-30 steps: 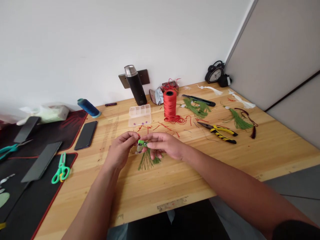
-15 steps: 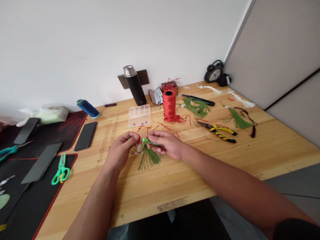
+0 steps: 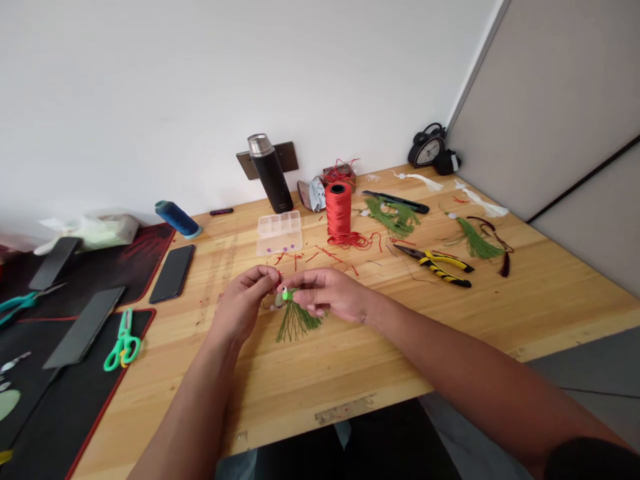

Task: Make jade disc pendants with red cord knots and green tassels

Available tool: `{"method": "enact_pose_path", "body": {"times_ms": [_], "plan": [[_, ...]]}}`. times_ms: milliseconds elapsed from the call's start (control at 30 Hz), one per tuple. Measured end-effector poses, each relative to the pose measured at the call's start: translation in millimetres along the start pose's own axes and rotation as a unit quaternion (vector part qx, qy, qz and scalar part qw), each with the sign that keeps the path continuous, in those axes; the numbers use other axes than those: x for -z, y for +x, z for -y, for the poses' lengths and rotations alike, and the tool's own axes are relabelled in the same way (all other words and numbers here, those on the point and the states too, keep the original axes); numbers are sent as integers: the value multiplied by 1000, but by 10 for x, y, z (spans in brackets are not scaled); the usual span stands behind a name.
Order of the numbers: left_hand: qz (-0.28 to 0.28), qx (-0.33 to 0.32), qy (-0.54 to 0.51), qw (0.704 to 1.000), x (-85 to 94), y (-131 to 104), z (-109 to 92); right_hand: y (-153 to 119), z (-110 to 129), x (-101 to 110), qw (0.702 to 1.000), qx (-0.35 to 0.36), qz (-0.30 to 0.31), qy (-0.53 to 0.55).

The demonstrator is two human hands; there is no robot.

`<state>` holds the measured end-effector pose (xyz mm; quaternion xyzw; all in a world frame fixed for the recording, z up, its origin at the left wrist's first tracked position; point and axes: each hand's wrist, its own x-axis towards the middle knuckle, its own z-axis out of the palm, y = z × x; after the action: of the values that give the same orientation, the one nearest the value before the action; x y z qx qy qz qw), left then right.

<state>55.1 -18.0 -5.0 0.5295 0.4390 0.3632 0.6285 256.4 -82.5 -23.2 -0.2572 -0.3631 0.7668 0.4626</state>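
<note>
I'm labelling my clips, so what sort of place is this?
Likely a craft desk, though whether home or workshop I can't tell: a red spool, pliers and green tassels are on it.

Blk R slv [image 3: 585, 460], forearms [image 3: 450, 353] bare

Lighter [image 3: 287, 295], clock's centre: in the right hand [image 3: 333, 293], left hand [image 3: 250, 293] at 9 o'clock.
Tassel [image 3: 299, 325]: 6 o'clock, seemingly on the tabletop [image 3: 310, 380], partly hidden.
Bead box [image 3: 279, 231]: 12 o'clock, flask [image 3: 271, 177] behind.
Cord spool [image 3: 339, 213]: 1 o'clock.
Cutter [image 3: 404, 203]: 2 o'clock, alarm clock [image 3: 427, 152] farther back.
Pliers [image 3: 429, 259]: 3 o'clock.
Scissors [image 3: 123, 337]: 8 o'clock, on the mat [image 3: 80, 400].
Phone [image 3: 171, 273]: 9 o'clock, thread spool [image 3: 177, 220] behind.
</note>
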Motion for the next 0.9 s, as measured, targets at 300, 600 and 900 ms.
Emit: {"method": "enact_pose_path", "body": {"times_ms": [300, 600, 900], "plan": [[1, -11, 12, 1000, 8, -1, -3, -30, 45, -26, 999, -7, 3, -40], [-2, -38, 33, 999, -13, -18, -23, -11, 15, -88, 992, 22, -39, -121], [1, -43, 43, 998, -15, -42, -31, 9, -36, -107, 980, 27, -80, -183]]}}
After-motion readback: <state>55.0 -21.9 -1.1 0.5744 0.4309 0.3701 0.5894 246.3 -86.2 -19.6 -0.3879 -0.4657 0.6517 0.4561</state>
